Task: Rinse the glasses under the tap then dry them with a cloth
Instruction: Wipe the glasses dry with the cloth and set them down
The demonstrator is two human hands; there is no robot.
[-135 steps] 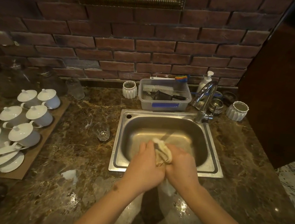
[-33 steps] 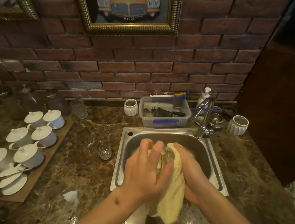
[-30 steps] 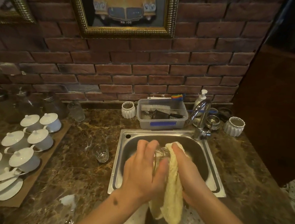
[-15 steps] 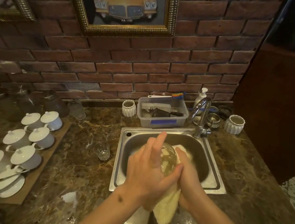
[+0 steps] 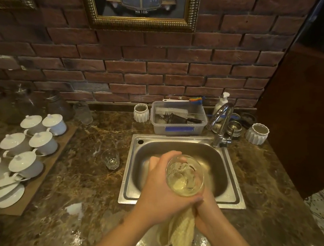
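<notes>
A clear drinking glass is held above the steel sink, its open mouth tilted toward the camera. My left hand grips its side, fingers curled round the wall. My right hand is under the glass and grips a pale yellow cloth, which hangs down below both hands; part of the cloth shows through the glass. A second clear glass stands upright on the marble counter left of the sink. The tap at the sink's back right corner runs no water.
A wooden board with several white lidded cups lies at the left. Behind the sink stand a plastic tub with brushes, two white ribbed pots, a soap dispenser and dark jars. A brown cabinet closes off the right. The counter looks wet.
The glass has turned from lying sideways between my hands to mouth toward the camera. The cloth moved from the glass's right side to beneath it, and my right hand dropped lower.
</notes>
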